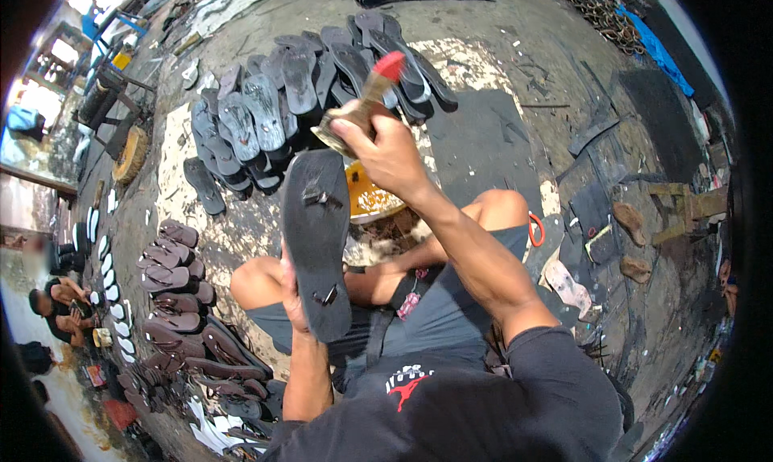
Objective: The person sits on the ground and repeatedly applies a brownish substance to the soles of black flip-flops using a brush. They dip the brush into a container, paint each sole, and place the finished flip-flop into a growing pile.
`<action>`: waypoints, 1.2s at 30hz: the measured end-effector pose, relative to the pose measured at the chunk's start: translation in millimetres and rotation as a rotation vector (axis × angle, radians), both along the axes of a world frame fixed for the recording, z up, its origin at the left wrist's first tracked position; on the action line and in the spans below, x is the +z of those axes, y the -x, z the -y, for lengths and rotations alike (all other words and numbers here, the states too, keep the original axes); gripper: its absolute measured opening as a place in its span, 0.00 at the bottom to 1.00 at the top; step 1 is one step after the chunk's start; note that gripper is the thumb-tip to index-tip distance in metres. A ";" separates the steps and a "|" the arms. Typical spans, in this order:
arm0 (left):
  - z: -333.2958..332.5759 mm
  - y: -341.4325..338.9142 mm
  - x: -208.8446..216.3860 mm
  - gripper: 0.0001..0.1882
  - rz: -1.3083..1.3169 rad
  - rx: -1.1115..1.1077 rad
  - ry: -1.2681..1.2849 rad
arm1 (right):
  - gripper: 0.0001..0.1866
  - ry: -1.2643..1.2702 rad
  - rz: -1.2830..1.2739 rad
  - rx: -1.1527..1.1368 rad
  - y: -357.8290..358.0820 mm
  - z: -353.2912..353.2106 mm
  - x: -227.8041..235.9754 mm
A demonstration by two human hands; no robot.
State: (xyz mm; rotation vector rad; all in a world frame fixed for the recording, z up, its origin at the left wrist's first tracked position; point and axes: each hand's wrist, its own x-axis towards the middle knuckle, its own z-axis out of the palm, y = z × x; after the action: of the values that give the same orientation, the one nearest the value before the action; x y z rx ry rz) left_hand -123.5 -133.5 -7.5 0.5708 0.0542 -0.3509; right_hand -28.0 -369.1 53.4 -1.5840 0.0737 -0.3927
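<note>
My left hand grips a dark sandal sole from its left side, upright before me. Strap ends poke through the face turned toward me. Closed around a paintbrush is my right hand, just above the sole's toe end. The brush has a red-tipped wooden handle, and its bristles hang down to the left, apart from the sole as far as I can see. Behind the sole stands a yellow container with whitish smears, partly hidden by my right hand and the sole.
Rows of dark sandal soles lie on a stained sheet ahead. Brown thong sandals are stacked on the left. A black rubber sheet lies right of centre, and wooden shoe forms farther right. Another person sits far left.
</note>
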 end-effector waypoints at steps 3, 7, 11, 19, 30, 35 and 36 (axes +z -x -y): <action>-4.7 -3.5 -5.4 0.32 -0.047 0.081 -0.004 | 0.14 -0.065 0.243 0.045 36.5 -33.7 -6.2; -11.7 -0.8 -7.4 0.35 0.027 0.032 0.030 | 0.12 -0.144 0.127 0.074 9.9 2.4 -25.5; -12.9 -6.2 -4.6 0.31 -0.043 -0.031 0.161 | 0.11 0.205 0.399 0.095 -3.5 -22.6 14.4; 2.8 -69.6 17.5 0.26 0.033 0.071 0.308 | 0.14 -0.154 -0.074 0.438 124.8 -84.1 -26.4; 48.6 -53.7 15.6 0.27 -0.144 0.057 0.241 | 0.12 0.497 0.549 0.142 -7.2 -49.7 -15.9; 4.8 -84.7 18.4 0.25 -0.021 0.227 -0.160 | 0.13 0.156 0.444 0.407 57.6 -93.2 -34.8; -11.6 -99.0 11.4 0.25 -0.106 0.205 -0.079 | 0.14 0.056 0.170 0.546 75.9 -90.2 -31.6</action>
State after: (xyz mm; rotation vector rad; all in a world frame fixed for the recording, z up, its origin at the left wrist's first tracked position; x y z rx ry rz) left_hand -24.5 -122.0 3.8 0.6191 0.2279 -0.1795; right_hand -104.0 -278.9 21.8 -1.5466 -0.4951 -0.0982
